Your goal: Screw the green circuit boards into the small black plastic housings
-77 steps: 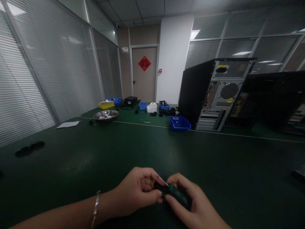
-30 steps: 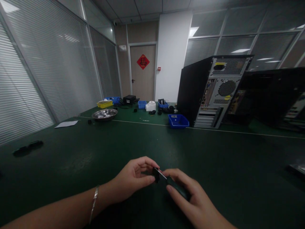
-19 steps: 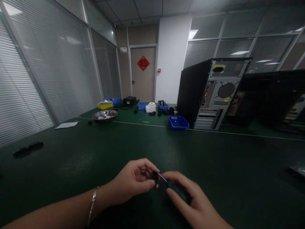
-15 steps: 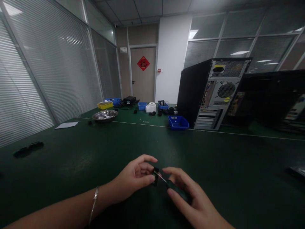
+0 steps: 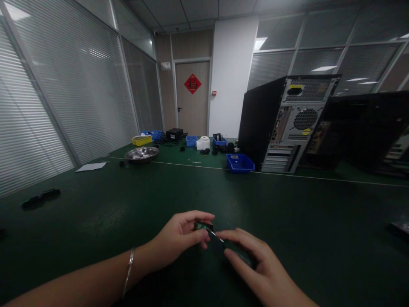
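My left hand (image 5: pixel 180 236), with a bracelet at the wrist, is closed around a small green circuit board (image 5: pixel 201 225) with a dark edge. My right hand (image 5: pixel 255 256) grips the dark handle of a screwdriver (image 5: pixel 219 239). Its thin metal shaft points up and left, and the tip meets the board near my left thumb. Whether the tip sits in a screw is too small to tell. Both hands are just above the green tabletop (image 5: pixel 179 187).
A blue tray (image 5: pixel 240 164) stands beside a computer tower (image 5: pixel 287 123) at the right. Further back are a metal bowl (image 5: pixel 141 154), a yellow bin (image 5: pixel 142 140) and a white device (image 5: pixel 203 143). Dark parts (image 5: pixel 41 199) and a paper sheet (image 5: pixel 91 166) lie at the left.
My left hand has turned the small board, so its green face now shows. The screwdriver tip remains at it, and my right hand has barely shifted.
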`<action>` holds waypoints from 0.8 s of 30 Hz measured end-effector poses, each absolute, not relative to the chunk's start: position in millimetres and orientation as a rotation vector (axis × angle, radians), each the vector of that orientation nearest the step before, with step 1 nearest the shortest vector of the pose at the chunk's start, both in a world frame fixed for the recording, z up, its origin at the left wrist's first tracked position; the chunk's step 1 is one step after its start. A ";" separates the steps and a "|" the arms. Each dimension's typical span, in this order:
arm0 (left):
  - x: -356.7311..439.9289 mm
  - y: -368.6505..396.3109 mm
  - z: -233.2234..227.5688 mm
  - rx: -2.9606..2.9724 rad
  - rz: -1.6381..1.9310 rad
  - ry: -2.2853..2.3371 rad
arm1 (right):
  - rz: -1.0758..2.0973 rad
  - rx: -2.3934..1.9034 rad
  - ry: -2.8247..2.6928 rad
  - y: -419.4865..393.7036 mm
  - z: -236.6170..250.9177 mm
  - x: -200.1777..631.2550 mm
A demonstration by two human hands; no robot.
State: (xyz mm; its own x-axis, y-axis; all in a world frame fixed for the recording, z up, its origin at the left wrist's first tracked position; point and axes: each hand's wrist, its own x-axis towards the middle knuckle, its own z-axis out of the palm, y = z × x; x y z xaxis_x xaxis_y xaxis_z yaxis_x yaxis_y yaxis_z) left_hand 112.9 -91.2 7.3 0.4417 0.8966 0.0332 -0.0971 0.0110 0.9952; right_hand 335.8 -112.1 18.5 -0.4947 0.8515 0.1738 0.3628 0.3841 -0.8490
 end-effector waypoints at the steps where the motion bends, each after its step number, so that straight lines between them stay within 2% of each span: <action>1: 113.1 -90.5 6.3 1.303 0.930 0.790 | 1.037 -1.042 -2.035 -112.1 18.7 335.6; 12: 112.7 -91.3 3.4 1.409 1.020 0.875 | 0.917 -1.068 -2.069 -111.4 16.3 333.1; 24: 112.0 -90.3 10.0 1.279 0.956 0.870 | 0.998 -1.054 -2.044 -109.4 17.5 334.3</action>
